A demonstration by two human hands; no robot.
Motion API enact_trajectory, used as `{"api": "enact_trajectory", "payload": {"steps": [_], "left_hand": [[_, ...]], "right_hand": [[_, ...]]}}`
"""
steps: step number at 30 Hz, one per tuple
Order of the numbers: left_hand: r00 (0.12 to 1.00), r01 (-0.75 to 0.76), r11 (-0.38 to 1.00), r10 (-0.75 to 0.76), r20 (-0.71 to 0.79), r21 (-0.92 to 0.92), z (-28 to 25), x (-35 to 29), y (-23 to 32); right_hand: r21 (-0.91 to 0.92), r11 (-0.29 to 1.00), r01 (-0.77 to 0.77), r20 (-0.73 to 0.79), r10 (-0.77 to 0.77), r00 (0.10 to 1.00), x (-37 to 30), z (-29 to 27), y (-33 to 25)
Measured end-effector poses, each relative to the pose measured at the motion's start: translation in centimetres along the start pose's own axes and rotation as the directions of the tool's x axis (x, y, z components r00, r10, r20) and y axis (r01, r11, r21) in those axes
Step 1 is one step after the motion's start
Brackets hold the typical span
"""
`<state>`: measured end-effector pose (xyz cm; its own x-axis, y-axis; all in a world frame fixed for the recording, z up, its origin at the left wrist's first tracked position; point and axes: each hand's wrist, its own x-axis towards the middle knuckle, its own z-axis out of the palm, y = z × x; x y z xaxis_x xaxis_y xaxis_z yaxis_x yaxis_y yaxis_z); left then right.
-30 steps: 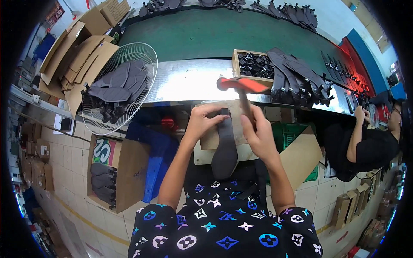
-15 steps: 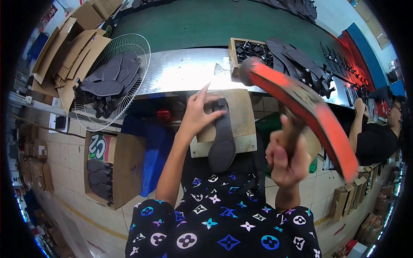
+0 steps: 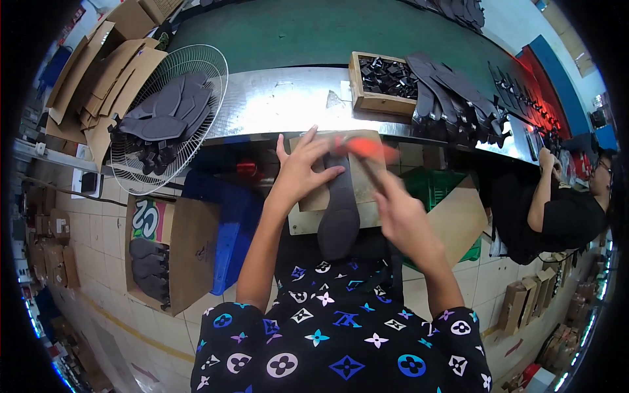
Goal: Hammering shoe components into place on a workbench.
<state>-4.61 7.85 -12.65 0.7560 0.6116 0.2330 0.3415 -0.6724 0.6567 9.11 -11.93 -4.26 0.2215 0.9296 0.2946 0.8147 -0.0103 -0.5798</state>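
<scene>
A dark grey shoe sole (image 3: 338,219) lies lengthwise on a tan board (image 3: 367,181) in front of me, its wide end toward my body. Spread fingers of my left hand (image 3: 304,169) rest at the far end of the sole, with the thumb on its edge. My right hand (image 3: 405,219) is closed round the handle of a hammer (image 3: 370,149). The orange-red hammer head is blurred by motion and sits right over the sole's narrow far end, hiding the black heel piece there. Whether the hammer touches it, I cannot tell.
Black heel pieces fill a wooden box (image 3: 383,103) on the metal bench edge, with heeled soles (image 3: 452,88) beside it. More soles lie in a white wire basket (image 3: 216,124) at left. A cardboard box (image 3: 196,255) and blue bin stand below. Another person (image 3: 570,209) sits at right.
My right hand has swung the hammer down and left, from raised at the right to over the sole's far end. My left hand stays by the sole, its fingers spread wider.
</scene>
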Motion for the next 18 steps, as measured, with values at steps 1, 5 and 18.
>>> {"api": "enact_trajectory", "payload": {"steps": [1,5,18], "left_hand": [[1.000,-0.024,0.999,0.024,-0.009,0.040,0.0,0.0,0.1],[0.984,-0.172,0.984,0.169,-0.063,-0.046,0.2,-1.8,-0.2],[0.917,0.331,0.595,-0.018,0.399,-0.732,-6.8,-9.3,12.2]], "right_hand": [[0.128,0.985,-0.113,0.038,0.109,0.993,0.0,0.3,0.1],[0.205,0.978,0.034,-0.160,-0.001,0.987,0.5,-1.7,-1.7],[0.014,0.962,0.272,-0.006,-0.272,0.962,2.2,-0.6,0.8]]}}
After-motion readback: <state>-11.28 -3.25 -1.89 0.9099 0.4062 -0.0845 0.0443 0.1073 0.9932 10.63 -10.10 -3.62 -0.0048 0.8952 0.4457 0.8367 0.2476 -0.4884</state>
